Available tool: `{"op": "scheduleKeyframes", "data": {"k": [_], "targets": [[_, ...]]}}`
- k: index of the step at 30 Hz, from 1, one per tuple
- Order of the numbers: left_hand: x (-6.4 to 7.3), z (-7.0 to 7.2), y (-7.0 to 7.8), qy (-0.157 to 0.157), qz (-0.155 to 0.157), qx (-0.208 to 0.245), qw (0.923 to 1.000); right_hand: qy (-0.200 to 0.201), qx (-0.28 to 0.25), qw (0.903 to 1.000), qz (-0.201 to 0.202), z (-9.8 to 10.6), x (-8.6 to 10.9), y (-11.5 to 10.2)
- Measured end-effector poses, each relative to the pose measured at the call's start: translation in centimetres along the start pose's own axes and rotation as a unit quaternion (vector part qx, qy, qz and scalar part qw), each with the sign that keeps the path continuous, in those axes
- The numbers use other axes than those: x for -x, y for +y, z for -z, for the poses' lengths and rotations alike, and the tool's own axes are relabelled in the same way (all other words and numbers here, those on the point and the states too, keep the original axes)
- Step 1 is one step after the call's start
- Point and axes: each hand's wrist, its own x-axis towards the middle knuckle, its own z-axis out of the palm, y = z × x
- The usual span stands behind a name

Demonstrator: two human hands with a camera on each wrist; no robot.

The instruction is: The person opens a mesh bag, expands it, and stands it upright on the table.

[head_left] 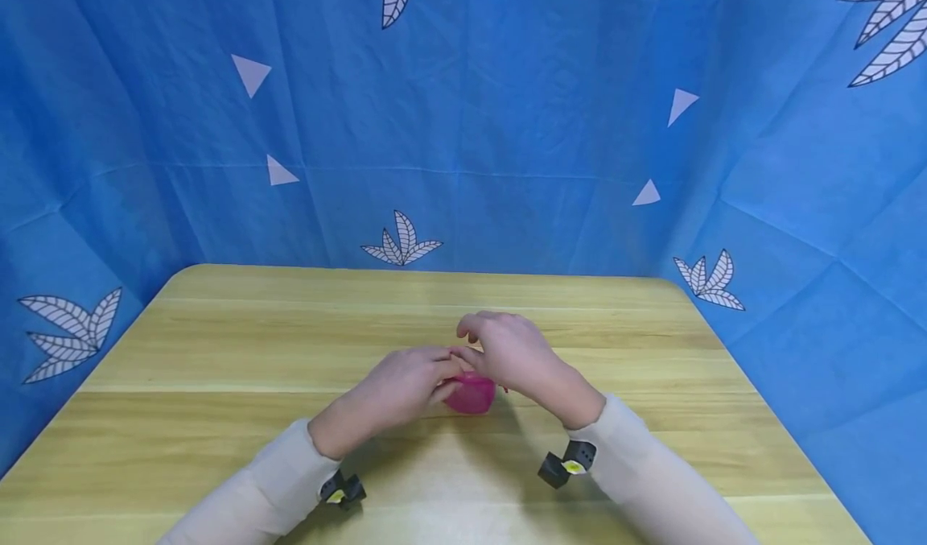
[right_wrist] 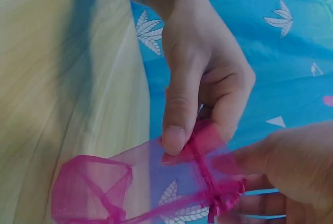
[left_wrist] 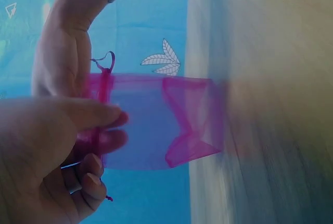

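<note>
A sheer pink drawstring pouch hangs close over the table between both hands, its mouth up and its lower end toward the tabletop. My left hand pinches the pouch near its mouth; in the right wrist view that thumb presses on the mesh just beside the gathered drawstring band. At the other side of the mouth, my right hand holds the rim, one fingertip showing pink through the mesh in the right wrist view. A small cord loop sticks out at the band. Through the mesh, nothing shows inside the pouch.
The wooden table extends around both hands. Behind it and at the sides hangs a blue cloth with leaf and triangle prints. Small black wrist cameras sit at both pale sleeves.
</note>
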Motion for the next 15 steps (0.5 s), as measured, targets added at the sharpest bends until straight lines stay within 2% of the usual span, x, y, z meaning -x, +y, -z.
{"op": "scheduleKeyframes", "data": {"k": [4, 10, 15], "targets": [[0.0, 0.2, 0.0, 0.001, 0.017, -0.002, 0.9999, 0.032, -0.011, 0.9994, 0.012, 0.2, 0.7, 0.3], [-0.1, 0.1, 0.0, 0.015, 0.021, -0.019, 0.9995, 0.056, -0.032, 0.9968, 0.048, 0.2, 1.8, 0.6], [-0.1, -0.1, 0.0, 0.031, 0.026, -0.024, 0.9989, 0.044, -0.036, 0.9953, 0.079, 0.0, 2.6, 0.8]]}}
